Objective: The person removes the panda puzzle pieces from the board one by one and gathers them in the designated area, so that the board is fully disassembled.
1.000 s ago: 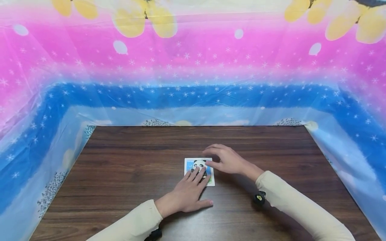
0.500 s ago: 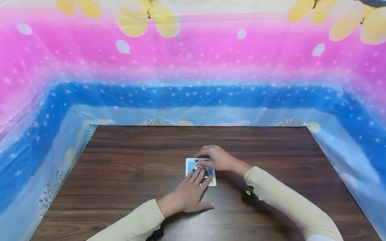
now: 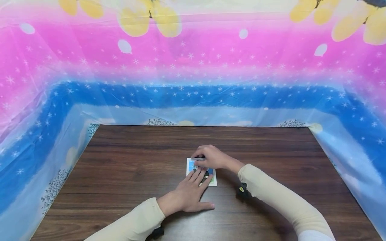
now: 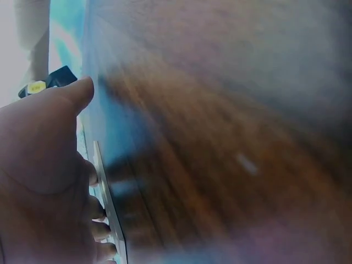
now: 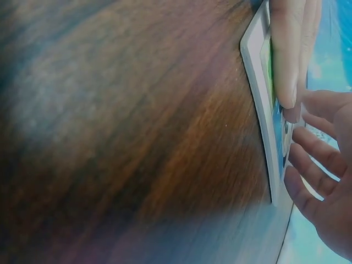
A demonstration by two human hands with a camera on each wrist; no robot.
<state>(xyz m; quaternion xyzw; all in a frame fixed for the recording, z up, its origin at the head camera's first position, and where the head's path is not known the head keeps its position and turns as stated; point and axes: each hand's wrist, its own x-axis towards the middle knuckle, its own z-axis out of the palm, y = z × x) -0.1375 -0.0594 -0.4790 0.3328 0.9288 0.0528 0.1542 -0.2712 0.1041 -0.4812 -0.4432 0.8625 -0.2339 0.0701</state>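
Board [image 3: 191, 166] lies flat on the surface [image 3: 135, 167], under the straight, spread fingers of your left hand [image 3: 188, 195]; your right hand [image 3: 214, 158] curves over its far edge, thumb and fingers apart. Press evenly with the left — it could slide — and work the right gently.

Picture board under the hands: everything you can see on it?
The picture board is a thin, roughly square panel with a white border; the right wrist view shows a rounded corner. It could be card or wood; I can't tell. Its picture shows blue, some green at the near right and black-and-white parts of a figure, mostly hidden by the hands. It lies flat on the dark wood-grain table. The left hand rests its fingers on it; the right hand covers its far edge, contact unclear.
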